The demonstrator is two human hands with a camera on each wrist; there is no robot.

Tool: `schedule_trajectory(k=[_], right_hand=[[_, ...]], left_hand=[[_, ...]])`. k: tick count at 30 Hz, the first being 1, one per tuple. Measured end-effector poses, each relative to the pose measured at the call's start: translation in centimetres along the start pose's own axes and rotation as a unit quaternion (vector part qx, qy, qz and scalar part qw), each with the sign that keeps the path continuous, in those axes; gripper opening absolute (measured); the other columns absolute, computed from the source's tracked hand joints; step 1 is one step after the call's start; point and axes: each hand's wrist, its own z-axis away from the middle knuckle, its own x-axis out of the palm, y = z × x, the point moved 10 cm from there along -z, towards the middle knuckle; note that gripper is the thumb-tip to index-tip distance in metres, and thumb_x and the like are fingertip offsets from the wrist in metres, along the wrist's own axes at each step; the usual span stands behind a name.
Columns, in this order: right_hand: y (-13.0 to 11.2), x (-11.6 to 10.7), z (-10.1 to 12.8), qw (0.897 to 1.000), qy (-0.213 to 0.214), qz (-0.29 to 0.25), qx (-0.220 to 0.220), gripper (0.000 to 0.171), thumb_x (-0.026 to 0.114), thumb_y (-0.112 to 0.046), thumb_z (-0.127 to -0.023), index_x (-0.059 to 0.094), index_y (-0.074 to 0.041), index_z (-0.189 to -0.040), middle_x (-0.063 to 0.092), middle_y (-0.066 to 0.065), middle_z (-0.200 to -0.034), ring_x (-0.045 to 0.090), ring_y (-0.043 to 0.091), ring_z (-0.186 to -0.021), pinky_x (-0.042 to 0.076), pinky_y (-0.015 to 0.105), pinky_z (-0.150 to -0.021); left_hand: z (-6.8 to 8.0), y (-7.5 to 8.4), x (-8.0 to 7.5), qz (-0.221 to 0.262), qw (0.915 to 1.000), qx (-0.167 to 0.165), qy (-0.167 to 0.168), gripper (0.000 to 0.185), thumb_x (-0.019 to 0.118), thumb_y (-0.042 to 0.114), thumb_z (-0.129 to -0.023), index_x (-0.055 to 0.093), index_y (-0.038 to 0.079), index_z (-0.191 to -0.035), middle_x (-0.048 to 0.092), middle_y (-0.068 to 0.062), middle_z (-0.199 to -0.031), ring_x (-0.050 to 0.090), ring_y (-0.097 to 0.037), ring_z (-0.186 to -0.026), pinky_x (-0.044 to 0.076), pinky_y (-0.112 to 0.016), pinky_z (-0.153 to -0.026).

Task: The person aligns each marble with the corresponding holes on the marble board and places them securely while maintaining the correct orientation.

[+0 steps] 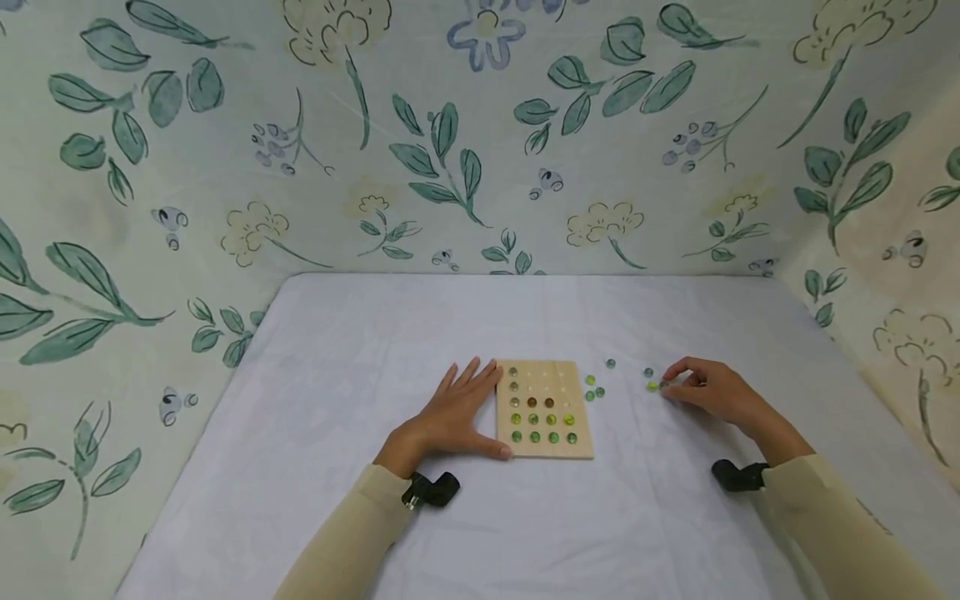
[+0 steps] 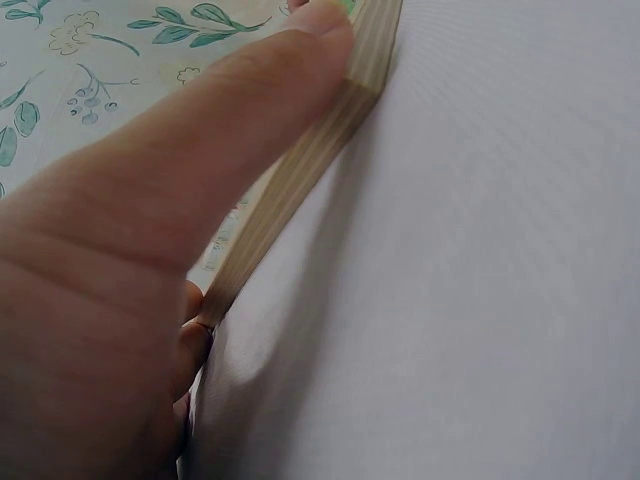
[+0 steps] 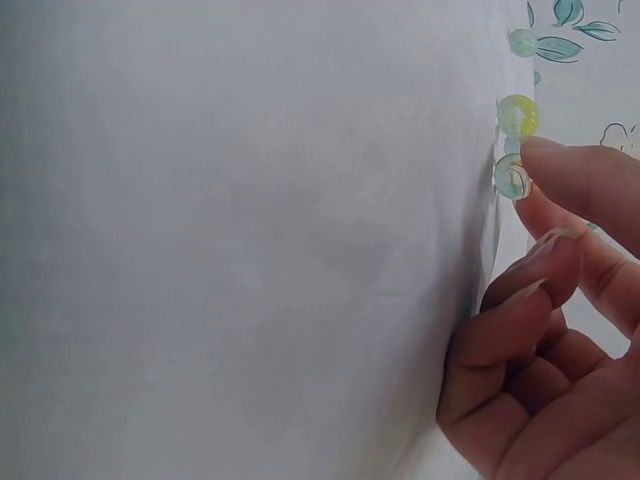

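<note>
1. The left hand point(image 1: 450, 417) is lying flat with fingers straight and slightly spread, pressing against the left edge of the wooden board point(image 1: 545, 450).
2. The right hand point(image 1: 712, 392) is touching a greenish marble point(image 3: 511, 178) on the white cloth point(image 1: 615, 517), right of the board, with curled fingertips point(image 3: 560, 160); whether it is pinching the marble, I cannot tell.

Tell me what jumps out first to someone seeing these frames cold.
The wooden board in the middle of the white table, its near rows filled with green, yellow and brown marbles. The left hand lies flat against the board's left edge, thumb along its near corner. To the right, loose marbles are scattered on the cloth, and the right hand has its fingers at a yellow marble and a clear one beside it.
</note>
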Motion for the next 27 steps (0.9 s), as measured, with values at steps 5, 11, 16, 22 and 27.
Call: schedule_trajectory(k=[5,11,16,22,27], right_hand=[[-0.2,0.0,0.03,1.0,-0.002,0.002,-0.002,0.033,0.07,-0.032,-0.089,0.063,-0.008,-0.11,0.055,0.005,-0.078,0.047,0.02,-0.072,0.038,0.029,-0.058],[-0.3,-0.01,0.0,1.0,-0.004,0.006,0.001,0.031,0.069,-0.03,-0.089,0.063,-0.007,-0.109,0.054,0.004,-0.077,0.047,0.02,-0.071,0.038,0.029,-0.057],[-0.48,-0.07,-0.02,1.0,-0.004,0.006,-0.003,0.03,0.068,-0.029,-0.089,0.063,-0.007,-0.109,0.054,0.005,-0.077,0.046,0.02,-0.071,0.038,0.03,-0.057],[-0.48,0.01,-0.09,1.0,-0.001,0.012,-0.007,0.027,0.068,-0.026,-0.089,0.064,-0.007,-0.108,0.054,0.005,-0.077,0.047,0.021,-0.071,0.038,0.03,-0.057],[-0.63,0.06,0.01,1.0,0.0,0.014,-0.012,0.023,0.068,-0.023,-0.09,0.064,-0.007,-0.106,0.055,0.005,-0.076,0.047,0.021,-0.07,0.039,0.031,-0.058]], left_hand=[[-0.03,0.01,-0.02,0.003,1.0,0.0,0.003,0.125,0.063,0.081,-0.065,0.008,0.018,-0.157,0.004,0.003,-0.162,-0.006,-0.02,-0.148,-0.007,-0.045,-0.118],[-0.1,-0.04,0.03,0.002,1.0,0.002,0.002,0.125,0.062,0.083,-0.064,0.007,0.018,-0.157,0.003,0.003,-0.162,-0.006,-0.019,-0.148,-0.008,-0.045,-0.118],[-0.17,-0.11,-0.03,-0.004,1.0,0.002,0.003,0.125,0.062,0.083,-0.065,0.007,0.018,-0.157,0.004,0.003,-0.162,-0.006,-0.019,-0.148,-0.008,-0.045,-0.118],[-0.2,-0.1,-0.03,-0.003,1.0,0.0,0.003,0.125,0.063,0.082,-0.065,0.008,0.018,-0.157,0.004,0.003,-0.162,-0.006,-0.019,-0.148,-0.008,-0.044,-0.118],[-0.15,-0.12,0.02,0.0,1.0,-0.002,0.001,0.125,0.063,0.082,-0.065,0.007,0.018,-0.157,0.004,0.004,-0.162,-0.007,-0.019,-0.148,-0.009,-0.044,-0.118]])
